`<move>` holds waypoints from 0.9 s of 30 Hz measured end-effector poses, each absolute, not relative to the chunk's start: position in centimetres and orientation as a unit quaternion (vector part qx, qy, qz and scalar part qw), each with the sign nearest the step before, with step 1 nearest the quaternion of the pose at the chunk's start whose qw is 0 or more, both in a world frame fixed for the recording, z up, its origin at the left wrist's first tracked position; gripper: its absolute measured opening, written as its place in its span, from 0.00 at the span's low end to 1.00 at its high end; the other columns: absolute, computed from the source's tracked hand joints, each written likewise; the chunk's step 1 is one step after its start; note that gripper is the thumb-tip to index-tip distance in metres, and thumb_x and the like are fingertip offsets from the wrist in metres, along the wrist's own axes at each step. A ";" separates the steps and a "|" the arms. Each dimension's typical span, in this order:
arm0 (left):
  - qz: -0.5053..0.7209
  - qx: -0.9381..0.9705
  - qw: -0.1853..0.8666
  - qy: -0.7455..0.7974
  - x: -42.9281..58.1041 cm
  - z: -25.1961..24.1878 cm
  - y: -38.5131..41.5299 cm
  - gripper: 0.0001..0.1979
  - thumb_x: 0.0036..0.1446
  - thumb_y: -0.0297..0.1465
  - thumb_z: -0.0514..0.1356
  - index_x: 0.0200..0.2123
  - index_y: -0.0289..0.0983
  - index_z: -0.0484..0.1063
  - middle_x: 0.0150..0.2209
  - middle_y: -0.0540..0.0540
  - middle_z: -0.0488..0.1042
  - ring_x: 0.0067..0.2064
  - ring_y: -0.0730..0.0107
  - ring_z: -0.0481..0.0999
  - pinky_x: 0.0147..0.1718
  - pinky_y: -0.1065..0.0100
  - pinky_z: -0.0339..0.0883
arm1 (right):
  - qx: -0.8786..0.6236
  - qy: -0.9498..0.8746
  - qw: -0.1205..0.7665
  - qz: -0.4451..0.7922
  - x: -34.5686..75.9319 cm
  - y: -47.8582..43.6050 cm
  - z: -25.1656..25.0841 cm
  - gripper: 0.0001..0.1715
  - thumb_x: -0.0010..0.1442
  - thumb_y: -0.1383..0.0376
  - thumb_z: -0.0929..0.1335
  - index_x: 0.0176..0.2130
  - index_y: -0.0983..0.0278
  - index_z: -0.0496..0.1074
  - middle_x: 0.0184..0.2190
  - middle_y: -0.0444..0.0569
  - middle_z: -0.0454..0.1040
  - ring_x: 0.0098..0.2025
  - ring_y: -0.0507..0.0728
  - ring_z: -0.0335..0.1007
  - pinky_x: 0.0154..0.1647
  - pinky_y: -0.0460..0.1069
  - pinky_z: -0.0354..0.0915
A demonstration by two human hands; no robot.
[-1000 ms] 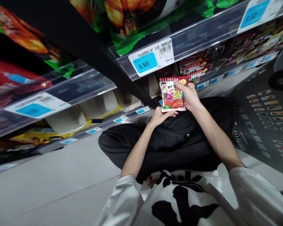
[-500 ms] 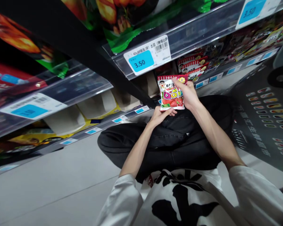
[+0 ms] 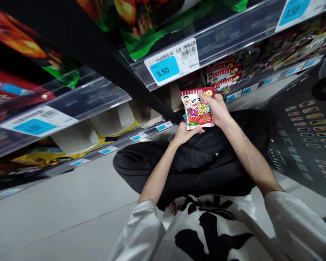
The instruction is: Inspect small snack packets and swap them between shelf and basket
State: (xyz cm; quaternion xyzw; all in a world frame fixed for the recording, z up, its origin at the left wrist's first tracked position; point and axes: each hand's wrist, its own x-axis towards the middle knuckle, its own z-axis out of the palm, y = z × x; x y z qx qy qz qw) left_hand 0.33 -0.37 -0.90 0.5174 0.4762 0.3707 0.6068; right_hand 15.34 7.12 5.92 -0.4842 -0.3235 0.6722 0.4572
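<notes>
In the head view a small red-and-white bag of gummy candy (image 3: 197,115), with strawberries and "QQ" printed on its front, is held face up above my lap. My right hand (image 3: 218,108) grips its right side, the thumb pressed on the front near the top corner. At the lower left corner, my left hand (image 3: 187,133) pinches the bottom edge, with the thumb along it and the fingers partly hidden beneath. Similar striped bags (image 3: 223,78) stand in a row on the low shelf just beyond.
A grey shopping basket (image 3: 296,127) with slotted sides stands on my right. Above the bag runs a shelf edge (image 3: 217,47) with price tags, and a dark upright post (image 3: 119,69) divides the shelves. Pale floor (image 3: 70,206) lies to the left, beside my crossed legs (image 3: 157,163).
The bag has tilted slightly, its lower edge shifting a little right and down. Both hands keep their hold on it.
</notes>
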 end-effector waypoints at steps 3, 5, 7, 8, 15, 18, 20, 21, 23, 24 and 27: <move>0.367 0.524 0.603 0.477 0.3 -0.9 -0.4 0.22 0.57 0.47 0.68 0.35 0.30 0.83 0.35 0.38 0.84 0.34 0.63 0.83 0.40 0.64 0.80 | -0.487 -0.323 0.452 0.674 15.4 7.1 5.9 0.23 0.55 0.51 0.78 0.41 0.65 0.76 0.43 0.56 0.83 0.57 0.73 0.75 0.55 0.68 0.73; 0.367 0.527 0.601 0.476 0.3 -1.0 -0.4 0.22 0.57 0.47 0.68 0.35 0.30 0.83 0.35 0.38 0.84 0.34 0.63 0.83 0.39 0.64 0.80 | -0.481 -0.346 0.450 0.668 15.4 7.1 5.9 0.24 0.55 0.47 0.77 0.37 0.63 0.76 0.39 0.54 0.83 0.53 0.71 0.77 0.54 0.67 0.74; 0.368 0.529 0.599 0.475 0.3 -1.2 -0.4 0.22 0.57 0.47 0.67 0.35 0.31 0.83 0.35 0.38 0.84 0.33 0.63 0.83 0.39 0.64 0.80 | -0.477 -0.368 0.450 0.659 15.4 7.1 5.9 0.25 0.55 0.45 0.76 0.36 0.63 0.75 0.37 0.53 0.83 0.51 0.71 0.78 0.53 0.67 0.75; 0.369 0.531 0.598 0.474 0.3 -1.3 -0.4 0.21 0.58 0.47 0.67 0.35 0.31 0.83 0.35 0.38 0.84 0.34 0.63 0.83 0.39 0.64 0.79 | -0.478 -0.372 0.451 0.655 15.4 7.1 5.9 0.26 0.56 0.44 0.75 0.37 0.64 0.76 0.38 0.54 0.83 0.51 0.71 0.79 0.53 0.67 0.75; 0.366 0.527 0.601 0.477 0.3 -1.8 -0.4 0.21 0.58 0.46 0.67 0.36 0.30 0.83 0.37 0.38 0.84 0.35 0.63 0.83 0.41 0.64 0.79 | -0.477 -0.323 0.450 0.682 15.3 7.0 6.3 0.24 0.56 0.51 0.77 0.42 0.66 0.76 0.45 0.59 0.82 0.58 0.74 0.73 0.55 0.69 0.72; 0.363 0.527 0.601 0.479 0.3 -1.7 -0.4 0.21 0.58 0.46 0.67 0.37 0.31 0.83 0.37 0.38 0.84 0.35 0.63 0.83 0.41 0.63 0.79 | -0.485 -0.291 0.452 0.690 15.2 6.9 6.7 0.22 0.56 0.53 0.77 0.43 0.66 0.76 0.46 0.58 0.82 0.59 0.74 0.72 0.56 0.69 0.71; 0.362 0.529 0.601 0.477 0.3 -1.7 -0.4 0.21 0.58 0.46 0.67 0.37 0.31 0.83 0.37 0.38 0.84 0.35 0.63 0.83 0.41 0.63 0.79 | -0.487 -0.287 0.453 0.689 15.1 6.9 7.0 0.21 0.57 0.54 0.77 0.43 0.65 0.76 0.46 0.57 0.82 0.59 0.74 0.72 0.56 0.69 0.71; 0.363 0.529 0.601 0.476 0.3 -1.7 -0.4 0.21 0.58 0.46 0.67 0.37 0.31 0.83 0.37 0.38 0.84 0.35 0.63 0.83 0.41 0.64 0.79 | -0.486 -0.289 0.454 0.688 15.1 6.8 7.1 0.21 0.57 0.54 0.77 0.44 0.65 0.76 0.46 0.56 0.82 0.59 0.74 0.72 0.56 0.69 0.71; 0.363 0.532 0.600 0.475 0.3 -1.8 -0.4 0.21 0.58 0.46 0.67 0.37 0.31 0.83 0.36 0.38 0.84 0.35 0.64 0.83 0.41 0.64 0.79 | -0.486 -0.293 0.454 0.686 15.0 6.8 7.2 0.22 0.57 0.54 0.77 0.45 0.65 0.76 0.47 0.57 0.82 0.59 0.74 0.72 0.56 0.70 0.71; 0.363 0.533 0.599 0.475 0.3 -1.8 -0.4 0.21 0.58 0.46 0.67 0.37 0.32 0.83 0.36 0.38 0.84 0.35 0.64 0.83 0.40 0.64 0.79 | -0.487 -0.295 0.454 0.685 15.0 6.8 7.2 0.23 0.56 0.54 0.77 0.45 0.65 0.76 0.47 0.57 0.82 0.59 0.74 0.72 0.56 0.69 0.71; 0.361 0.536 0.597 0.475 0.3 -1.9 -0.4 0.21 0.58 0.46 0.67 0.37 0.32 0.83 0.36 0.39 0.84 0.35 0.63 0.83 0.40 0.63 0.79 | -0.486 -0.303 0.453 0.683 15.0 6.8 7.2 0.24 0.55 0.53 0.78 0.45 0.65 0.76 0.47 0.57 0.82 0.59 0.74 0.72 0.55 0.69 0.72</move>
